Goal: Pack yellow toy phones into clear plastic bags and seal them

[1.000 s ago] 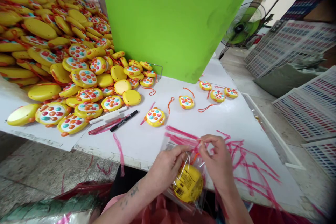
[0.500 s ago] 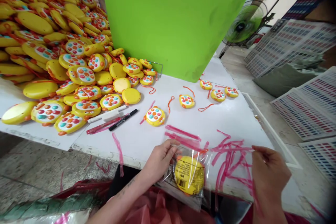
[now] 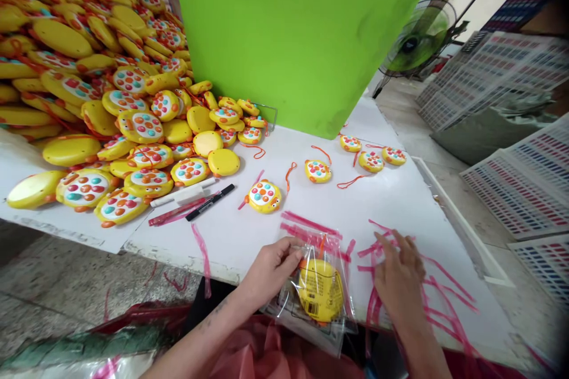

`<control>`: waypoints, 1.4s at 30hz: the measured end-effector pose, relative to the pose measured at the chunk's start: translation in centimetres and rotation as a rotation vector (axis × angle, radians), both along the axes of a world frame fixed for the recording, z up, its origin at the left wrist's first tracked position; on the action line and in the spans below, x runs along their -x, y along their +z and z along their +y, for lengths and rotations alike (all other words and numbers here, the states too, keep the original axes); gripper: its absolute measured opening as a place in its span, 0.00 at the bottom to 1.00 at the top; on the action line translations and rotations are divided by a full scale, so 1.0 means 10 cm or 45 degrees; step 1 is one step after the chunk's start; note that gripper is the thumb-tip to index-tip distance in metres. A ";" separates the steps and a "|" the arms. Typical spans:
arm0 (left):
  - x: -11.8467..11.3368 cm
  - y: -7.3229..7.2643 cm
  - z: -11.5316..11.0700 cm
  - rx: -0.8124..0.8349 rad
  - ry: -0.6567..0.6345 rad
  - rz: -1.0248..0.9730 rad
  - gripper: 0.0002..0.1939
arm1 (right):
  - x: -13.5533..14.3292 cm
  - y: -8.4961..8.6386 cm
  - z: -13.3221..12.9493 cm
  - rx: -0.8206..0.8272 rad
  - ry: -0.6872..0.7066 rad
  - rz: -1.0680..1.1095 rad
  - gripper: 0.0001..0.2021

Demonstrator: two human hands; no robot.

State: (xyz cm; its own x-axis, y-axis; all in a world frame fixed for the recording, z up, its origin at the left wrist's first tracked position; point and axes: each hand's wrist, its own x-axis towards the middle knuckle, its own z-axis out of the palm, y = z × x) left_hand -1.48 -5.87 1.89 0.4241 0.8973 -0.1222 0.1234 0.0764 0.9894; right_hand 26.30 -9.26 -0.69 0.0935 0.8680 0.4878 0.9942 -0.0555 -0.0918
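My left hand (image 3: 278, 262) pinches the upper left edge of a clear plastic bag (image 3: 326, 331) at the table's front edge. Inside the bag lies a yellow toy (image 3: 319, 290), its plain back facing up behind black print and a barcode on the film. My right hand (image 3: 400, 269) rests over a tangle of pink strips (image 3: 377, 302) to the right of the bag, fingers apart and pointing away from me. Whether its fingertips touch a strip is hard to see. More pink strips (image 3: 311, 231) lie flat just beyond the bag.
Yellow toys with dotted white tops form a large pile (image 3: 142, 124) at left. Several single toys (image 3: 264, 195) with orange cords lie mid-table. A black marker (image 3: 210, 202) lies near the pile. A tall green board (image 3: 284, 41) stands behind; a fan (image 3: 409, 44) is beyond.
My right hand has let go of the pink strip it held at the right and moved left over the tangle, its fingers spreading. My left hand stays on the bag, which has tilted slightly.
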 end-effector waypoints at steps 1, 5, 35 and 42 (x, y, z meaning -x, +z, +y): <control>0.00 0.00 0.00 0.000 -0.006 0.001 0.13 | 0.02 0.06 0.00 -0.070 -0.017 0.010 0.21; 0.00 -0.03 0.00 -0.015 0.002 0.008 0.12 | 0.01 0.31 0.02 -0.351 -0.051 0.146 0.16; 0.00 -0.01 -0.01 -0.105 0.014 0.050 0.12 | 0.47 0.19 0.08 0.657 0.309 1.213 0.16; 0.01 -0.02 -0.01 -0.124 0.021 0.060 0.12 | 0.49 0.21 0.08 0.666 0.288 1.115 0.13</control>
State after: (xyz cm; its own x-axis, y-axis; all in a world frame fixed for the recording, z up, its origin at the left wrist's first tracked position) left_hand -1.54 -5.99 1.72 0.4051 0.9127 -0.0536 0.1698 -0.0175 0.9853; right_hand 21.38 -8.42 1.39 0.0418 0.9926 -0.1138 0.5836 -0.1167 -0.8036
